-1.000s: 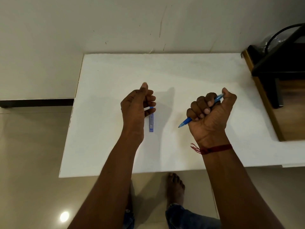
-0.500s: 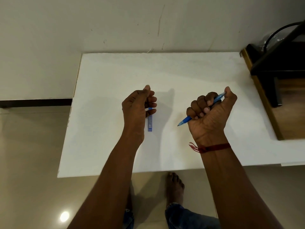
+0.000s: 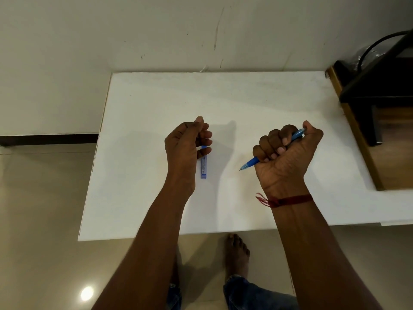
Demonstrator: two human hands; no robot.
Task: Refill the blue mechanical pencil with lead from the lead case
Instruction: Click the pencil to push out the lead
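Observation:
The blue mechanical pencil [image 3: 252, 162] is gripped in the fist of my right hand [image 3: 288, 157]. Its tip points down-left and its back end sticks out by the thumb. The slim blue lead case [image 3: 203, 166] lies flat on the white table [image 3: 138, 175], running toward and away from me. My left hand [image 3: 185, 148] hovers over the case's far end with its fingers curled and thumb up. The fingers hide that end of the case, and I cannot see anything held inside them.
The table's left edge and near edge drop to a tiled floor, where my bare foot [image 3: 237, 251] stands. A dark wooden cabinet [image 3: 380, 104] with a black cable adjoins the table on the right. A wall rises behind.
Both hands hold almost the same pose. The left hand has drifted slightly down toward the lead case; the pencil stays in the right fist.

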